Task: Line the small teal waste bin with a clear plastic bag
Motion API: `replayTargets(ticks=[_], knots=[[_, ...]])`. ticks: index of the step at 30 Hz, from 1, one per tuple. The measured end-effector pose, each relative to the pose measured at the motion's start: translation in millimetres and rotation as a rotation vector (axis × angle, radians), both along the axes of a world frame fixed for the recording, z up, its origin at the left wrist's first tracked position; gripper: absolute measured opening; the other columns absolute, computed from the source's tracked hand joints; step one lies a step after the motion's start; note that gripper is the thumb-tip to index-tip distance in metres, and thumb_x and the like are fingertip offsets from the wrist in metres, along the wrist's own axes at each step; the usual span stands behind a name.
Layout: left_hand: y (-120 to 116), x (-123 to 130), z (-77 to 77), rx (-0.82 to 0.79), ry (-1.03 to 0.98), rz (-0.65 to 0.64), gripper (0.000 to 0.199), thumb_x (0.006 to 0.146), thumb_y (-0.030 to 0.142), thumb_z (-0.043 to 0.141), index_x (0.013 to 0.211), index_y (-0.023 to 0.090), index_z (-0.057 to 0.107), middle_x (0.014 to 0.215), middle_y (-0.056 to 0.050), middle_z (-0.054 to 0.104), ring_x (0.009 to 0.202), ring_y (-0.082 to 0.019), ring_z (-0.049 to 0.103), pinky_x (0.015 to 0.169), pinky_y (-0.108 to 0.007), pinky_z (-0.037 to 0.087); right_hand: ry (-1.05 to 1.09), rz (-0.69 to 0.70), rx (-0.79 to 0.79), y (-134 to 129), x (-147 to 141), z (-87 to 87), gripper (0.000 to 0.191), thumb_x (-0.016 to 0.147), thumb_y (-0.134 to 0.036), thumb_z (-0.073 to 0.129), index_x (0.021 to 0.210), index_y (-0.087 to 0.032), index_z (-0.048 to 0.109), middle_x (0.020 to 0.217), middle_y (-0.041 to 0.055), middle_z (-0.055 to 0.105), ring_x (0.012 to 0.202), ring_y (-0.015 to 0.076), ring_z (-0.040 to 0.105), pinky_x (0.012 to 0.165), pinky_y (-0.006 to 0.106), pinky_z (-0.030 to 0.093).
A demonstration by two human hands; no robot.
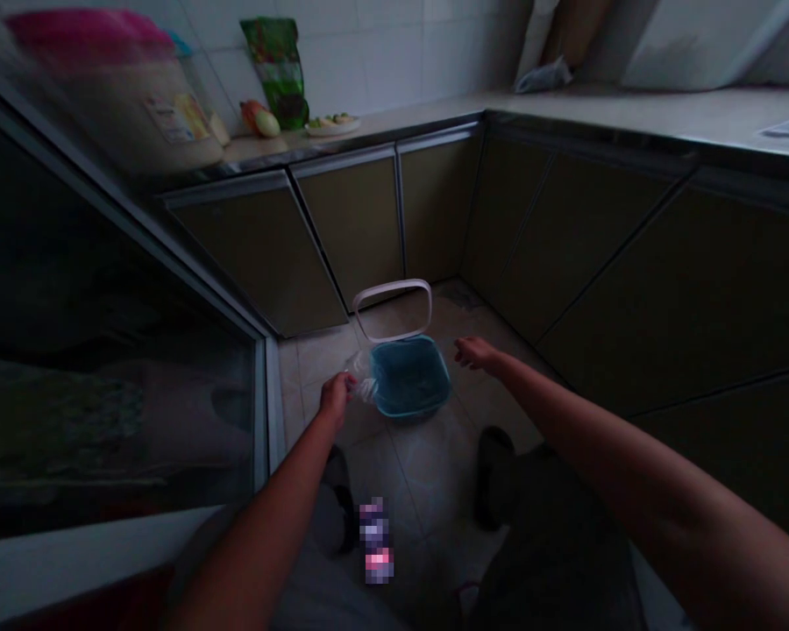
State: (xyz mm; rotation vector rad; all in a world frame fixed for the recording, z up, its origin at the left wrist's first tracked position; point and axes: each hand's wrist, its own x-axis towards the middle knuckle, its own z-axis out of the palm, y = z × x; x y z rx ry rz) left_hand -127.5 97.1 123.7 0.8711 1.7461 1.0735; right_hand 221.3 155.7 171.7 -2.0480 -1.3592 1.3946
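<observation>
A blue trash bin (413,379) stands on the tiled floor between my hands, and its inside looks dark. Its pale rim ring (394,311) is off the bin, upright behind it near the cabinets. On the bin's left side a clear plastic bag (363,379) is bunched up. My left hand (337,394) is closed on that bag's gathered edge. To the right of the bin, apart from it, my right hand (474,352) has its fingers curled together; whether anything is in them is too dark and small to make out.
Cabinets (355,228) line the back and right under a counter (605,109). On the counter are a large tub with a pink lid (138,114), a green bag (276,74) and a plate of food (332,124). A glass door (171,289) closes off the left. A pixelated object (376,539) lies between my feet.
</observation>
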Motion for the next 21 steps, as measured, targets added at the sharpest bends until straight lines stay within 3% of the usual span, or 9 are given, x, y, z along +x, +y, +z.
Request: replayTargets(ticks=[6,9,16,21], knots=[[-4.0,-7.2,92.5,0.164,-0.048,-0.066,0.037,0.063,0.050,0.062,0.079,0.018,0.070,0.089,-0.007,0.073,0.086,-0.020,0.064,0.070,-0.028,0.046,0.055,0.069,0.150,-17.1,5.8,92.7,0.027,0.105,-0.026,0.041,0.086,-0.015,0.057,0.097,0.0108,0.073,0.063,0.0114,0.058,0.056,0.022,0.042],[-12.0,-14.8,136.7,0.257,-0.050,-0.108,0.035,0.064,0.050,0.065,0.078,0.018,0.071,0.090,-0.007,0.074,0.086,-0.020,0.064,0.071,-0.028,0.046,0.027,0.091,0.213,-22.7,13.2,130.3,0.028,0.105,-0.026,0.041,0.084,-0.015,0.057,0.098,0.0107,0.072,0.062,0.0114,0.059,0.055,0.021,0.042],[-37.1,-22.6,216.5,0.463,-0.095,-0.151,0.030,0.071,0.045,0.067,0.079,0.016,0.070,0.089,-0.007,0.073,0.087,-0.020,0.065,0.070,-0.026,0.048,-0.070,0.161,0.456,-48.2,37.6,196.1,0.034,0.102,-0.029,0.050,0.075,-0.015,0.063,0.064,0.0036,0.059,0.054,0.0104,0.050,0.052,0.021,0.039],[-74.5,-23.7,262.7,0.576,-0.169,-0.247,0.023,0.081,0.038,0.066,0.081,0.015,0.071,0.088,-0.007,0.073,0.088,-0.020,0.068,0.080,-0.030,0.053,-0.097,0.263,0.511,-94.4,57.9,235.7,0.035,0.097,-0.042,0.061,0.077,-0.016,0.071,0.066,0.0035,0.061,0.056,0.0107,0.050,0.052,0.021,0.039]])
